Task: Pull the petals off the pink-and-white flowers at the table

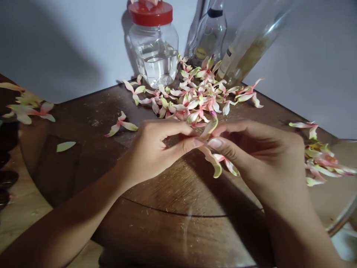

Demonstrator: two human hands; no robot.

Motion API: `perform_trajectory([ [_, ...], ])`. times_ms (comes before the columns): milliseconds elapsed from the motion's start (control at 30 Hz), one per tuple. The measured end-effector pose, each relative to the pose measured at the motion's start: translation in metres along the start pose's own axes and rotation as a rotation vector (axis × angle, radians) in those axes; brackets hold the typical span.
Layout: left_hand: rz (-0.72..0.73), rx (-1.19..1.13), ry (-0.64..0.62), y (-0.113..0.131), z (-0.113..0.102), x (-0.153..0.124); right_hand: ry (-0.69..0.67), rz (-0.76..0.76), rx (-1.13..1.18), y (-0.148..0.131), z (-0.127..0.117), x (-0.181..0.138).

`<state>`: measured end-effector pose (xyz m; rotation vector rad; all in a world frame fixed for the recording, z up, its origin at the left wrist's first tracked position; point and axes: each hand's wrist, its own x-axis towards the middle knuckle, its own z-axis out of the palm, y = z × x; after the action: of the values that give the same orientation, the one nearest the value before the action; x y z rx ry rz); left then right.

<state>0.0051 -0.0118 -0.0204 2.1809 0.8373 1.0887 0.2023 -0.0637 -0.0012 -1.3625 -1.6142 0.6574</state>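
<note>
Over the middle of the wooden table, my left hand (167, 143) and my right hand (256, 152) meet at their fingertips. Thumb and forefinger of each are pinched on one pale flower (214, 162) with curled petals, cream with yellow-green tips and a purple edge on top. Part of it is hidden behind my fingers. Below my right thumb shows a pink-and-white flower (230, 165), partly covered by the hand. Just beyond my hands lies a loose pile of pink and white flowers (192, 96).
A clear jar with a red lid (157, 48) holds clear liquid behind the pile. Two glass bottles, one upright (210, 37) and one leaning (251, 48), stand beside it. More flowers lie in a bowl (331, 208) at right and at far left (30, 111). A single petal (66, 146) rests left.
</note>
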Motion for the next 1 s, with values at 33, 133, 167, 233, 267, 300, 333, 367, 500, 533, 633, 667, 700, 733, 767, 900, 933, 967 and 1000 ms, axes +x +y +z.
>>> perform_trajectory([
  [33,0.004,-0.003,-0.010,0.0008,-0.0002,-0.0004,-0.007,-0.004,0.017,0.0015,0.0002,-0.0001],
  [133,-0.021,-0.028,-0.027,0.0019,-0.0008,-0.0006,-0.003,-0.016,0.067,0.0062,0.0014,0.0006],
  [167,-0.032,-0.032,-0.032,0.0021,-0.0010,-0.0004,0.004,-0.021,0.078,0.0071,0.0017,0.0011],
  [233,-0.046,-0.042,-0.038,0.0025,-0.0011,-0.0001,0.006,-0.022,0.092,0.0078,0.0022,0.0017],
  [267,-0.049,-0.048,-0.038,0.0026,-0.0010,0.0000,0.004,-0.022,0.097,0.0076,0.0022,0.0019],
  [300,-0.051,-0.057,-0.038,0.0027,-0.0009,0.0001,0.004,-0.025,0.100,0.0072,0.0021,0.0018],
  [333,-0.052,-0.065,-0.038,0.0028,-0.0008,0.0001,0.005,-0.029,0.099,0.0067,0.0020,0.0016],
  [367,-0.053,-0.072,-0.038,0.0028,-0.0006,0.0001,0.008,-0.033,0.094,0.0062,0.0018,0.0012],
  [500,-0.060,-0.068,-0.037,0.0027,0.0000,0.0001,0.011,-0.039,0.083,0.0053,0.0011,-0.0004],
  [533,-0.062,-0.066,-0.037,0.0025,0.0001,0.0002,0.008,-0.034,0.085,0.0054,0.0011,-0.0005],
  [633,-0.066,-0.078,-0.051,0.0023,-0.0001,0.0007,0.003,-0.027,0.085,0.0063,0.0014,-0.0003],
  [667,-0.065,-0.085,-0.059,0.0022,-0.0003,0.0008,0.004,-0.030,0.083,0.0066,0.0015,-0.0001],
  [700,-0.064,-0.091,-0.065,0.0022,-0.0006,0.0010,0.005,-0.035,0.083,0.0068,0.0016,0.0000],
  [733,-0.063,-0.097,-0.072,0.0022,-0.0010,0.0011,0.006,-0.040,0.084,0.0069,0.0016,0.0000],
  [767,-0.064,-0.102,-0.076,0.0022,-0.0013,0.0012,0.004,-0.042,0.085,0.0069,0.0015,0.0000],
  [900,-0.073,-0.112,-0.083,0.0018,-0.0017,0.0009,-0.001,-0.047,0.062,0.0063,0.0008,-0.0008],
  [933,-0.075,-0.108,-0.083,0.0015,-0.0015,0.0007,0.000,-0.048,0.054,0.0061,0.0006,-0.0011],
  [967,-0.077,-0.103,-0.081,0.0013,-0.0013,0.0006,0.000,-0.048,0.047,0.0059,0.0003,-0.0013],
  [1000,-0.079,-0.097,-0.080,0.0012,-0.0010,0.0005,0.000,-0.049,0.042,0.0056,0.0002,-0.0014],
])
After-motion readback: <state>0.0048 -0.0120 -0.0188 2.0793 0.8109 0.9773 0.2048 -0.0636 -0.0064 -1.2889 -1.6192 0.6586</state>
